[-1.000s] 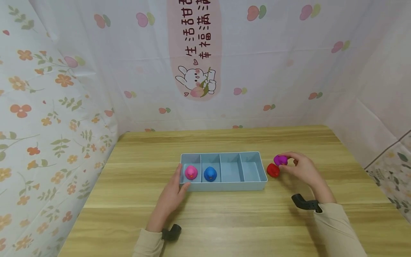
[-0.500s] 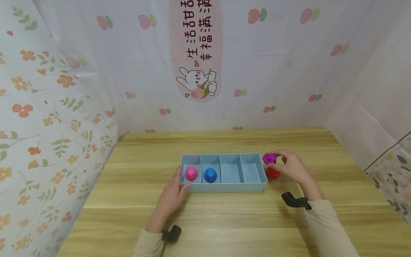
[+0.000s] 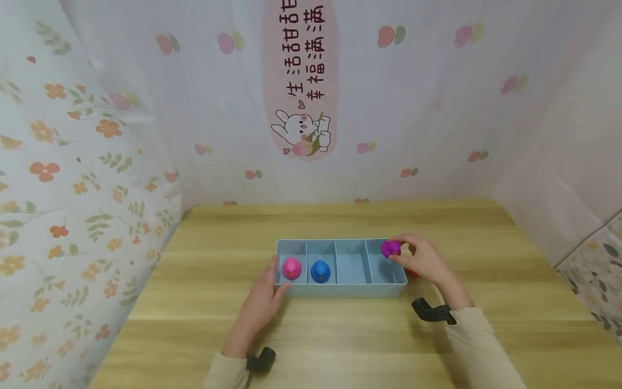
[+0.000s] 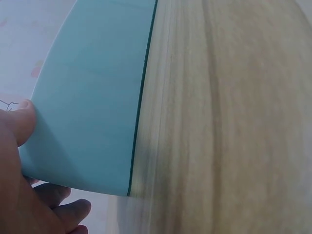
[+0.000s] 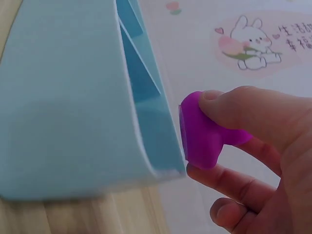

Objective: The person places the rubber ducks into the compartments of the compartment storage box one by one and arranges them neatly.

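Right hand pinches purple duck over tray; our left hand grips tray's other end, likely steadying it.

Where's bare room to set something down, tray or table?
Free: third compartment of the tray, right of the blue duck; table between the sleeves, before the tray; strip behind it, up to the backdrop. Crowded: tray's right end, with right hand, purple duck and mostly hidden red toy; left end, with left hand.
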Demonstrator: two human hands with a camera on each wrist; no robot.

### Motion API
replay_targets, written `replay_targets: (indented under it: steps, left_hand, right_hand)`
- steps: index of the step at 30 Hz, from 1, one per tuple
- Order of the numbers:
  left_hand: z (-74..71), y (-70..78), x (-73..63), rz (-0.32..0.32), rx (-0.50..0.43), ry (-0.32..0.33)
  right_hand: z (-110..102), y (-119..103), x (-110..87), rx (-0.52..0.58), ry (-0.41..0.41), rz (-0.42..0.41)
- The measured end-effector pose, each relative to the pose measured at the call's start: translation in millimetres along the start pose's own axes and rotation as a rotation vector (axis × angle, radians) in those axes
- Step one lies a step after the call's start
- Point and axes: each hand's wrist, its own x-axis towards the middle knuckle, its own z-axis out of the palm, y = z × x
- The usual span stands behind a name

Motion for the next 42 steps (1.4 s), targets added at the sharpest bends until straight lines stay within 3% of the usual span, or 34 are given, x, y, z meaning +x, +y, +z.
replay_targets:
  steps: [5, 16, 24, 33, 42]
  left_hand:
    - [3.7, 0.4, -4.8, -0.014, -0.013, -0.015]
    - [2.0, 1.2, -2.5, 0.004, 0.002, 0.014]
    - [-0.8, 4.0, -2.1, 0.012, -0.008, 0.012]
    - [-0.1, 2.4, -0.9, -0.006, -0.013, 0.003]
    - [1.5, 0.5, -0.3, -0.008, -0.01, -0.004]
  right_hand:
    - [13, -4, -2.8, -0.006, -0.006, -0.03]
    - [31, -24, 11.6, -0.002, 0.005, -0.128]
    - [43, -36, 17.0, -0.07, 0.001, -0.199]
    - [59, -45, 20.2, -0.321, -0.028, -0.19]
    - [71, -49, 23.7, -0.525, -0.127, -0.152]
